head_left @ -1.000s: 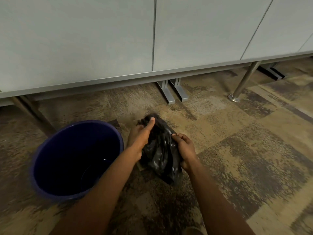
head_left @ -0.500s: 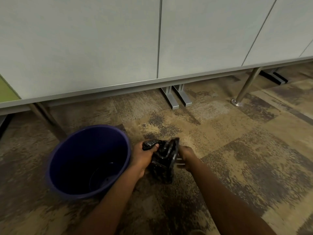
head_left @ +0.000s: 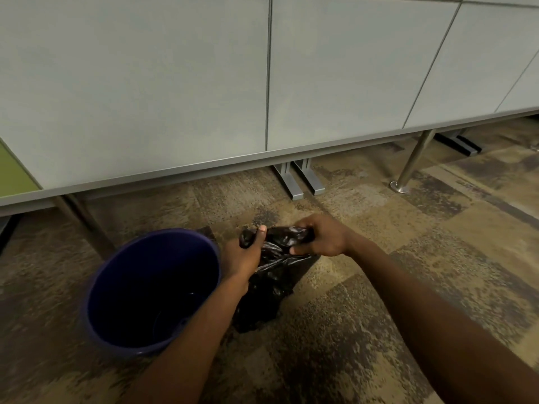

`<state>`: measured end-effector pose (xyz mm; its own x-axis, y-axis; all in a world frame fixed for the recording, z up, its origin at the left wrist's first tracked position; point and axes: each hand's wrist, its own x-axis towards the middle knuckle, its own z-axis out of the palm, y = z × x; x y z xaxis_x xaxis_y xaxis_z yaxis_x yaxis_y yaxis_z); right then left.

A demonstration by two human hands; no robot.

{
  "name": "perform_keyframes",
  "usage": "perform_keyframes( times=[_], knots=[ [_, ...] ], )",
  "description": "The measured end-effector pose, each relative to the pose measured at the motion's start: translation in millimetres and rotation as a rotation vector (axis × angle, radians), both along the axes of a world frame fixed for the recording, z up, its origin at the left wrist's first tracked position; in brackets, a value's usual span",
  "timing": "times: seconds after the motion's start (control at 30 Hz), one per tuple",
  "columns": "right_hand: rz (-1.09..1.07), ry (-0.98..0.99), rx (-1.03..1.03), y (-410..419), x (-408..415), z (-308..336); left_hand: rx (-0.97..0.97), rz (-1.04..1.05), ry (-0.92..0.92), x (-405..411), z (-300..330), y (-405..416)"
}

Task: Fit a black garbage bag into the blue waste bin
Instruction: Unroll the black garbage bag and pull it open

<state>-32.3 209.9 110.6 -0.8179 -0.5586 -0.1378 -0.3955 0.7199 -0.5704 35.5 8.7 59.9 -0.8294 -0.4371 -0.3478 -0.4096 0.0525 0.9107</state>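
Two hands are working the black garbage bag (head_left: 274, 275) right now, and I am watching both of them close on its top edge from my remote feed. The left hand (head_left: 243, 258) is pinching one gathered corner of the plastic, thumb up and pressing against the bunched film, while the right hand (head_left: 322, 237) is curling its fingers around the other end of that same edge. Between the two grips the top of the bag is stretching out in a crumpled band (still mostly bunched, I cannot tell whether its mouth is open at all). The rest of the bag is hanging down below the hands in a wrinkled, glossy fold, its lower end reaching toward the carpet (head_left: 379, 301); whether it is touching the floor I cannot make out.

Just to the left, the blue waste bin (head_left: 96, 290) is standing upright on the carpet, its round mouth facing up at me and its inside looking dark. The bag is beside the bin, not in it; the left forearm is crossing over the bin's near right rim, and the bag's hanging part is sitting just off that rim.

Behind all this, pale partition panels (head_left: 175, 83) are running across the top of the view, with grey metal feet (head_left: 300, 182) and a round chrome leg (head_left: 408, 167) planted on the patchy brown carpet.
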Motion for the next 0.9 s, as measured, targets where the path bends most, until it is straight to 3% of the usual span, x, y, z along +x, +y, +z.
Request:
perform_keyframes(
  times=[0.13, 0.2, 0.3, 0.5, 0.63, 0.7, 0.8, 0.9],
  knots=[
    [-0.113, 0.005, 0.254, 17, -1, 8, 0.173, 0.068, 0.067, 1, 8, -4],
    [-0.158, -0.092, 0.233, 19, 2, 8, 0.214, 0.048, 0.116, 4, 12, -2],
    [-0.302, -0.252, -0.071, 19, 6, 1, 0.155, -0.04, 0.07, 7, 8, 4],
    [-0.468, -0.317, -0.465, 5, 12, -2, 0.17, -0.1, 0.01, 7, -1, 9],
    [-0.849, -0.324, -0.88, 0, 14, 0, 0.361, 0.052, 0.054, 14, -4, 1],
    [-1.038, -0.327, -1.055, -2, 13, -4, 0.439, 0.034, 0.032, 30, -15, 5],
    [-1.102, -0.346, -1.187, -6, 12, -9, 0.345, -0.122, -0.055, 65, -33, 26],
    [-0.967, -0.347, -1.089, -10, 10, -12, -0.072, -0.116, -0.017, 74, -33, 29]
  ],
)
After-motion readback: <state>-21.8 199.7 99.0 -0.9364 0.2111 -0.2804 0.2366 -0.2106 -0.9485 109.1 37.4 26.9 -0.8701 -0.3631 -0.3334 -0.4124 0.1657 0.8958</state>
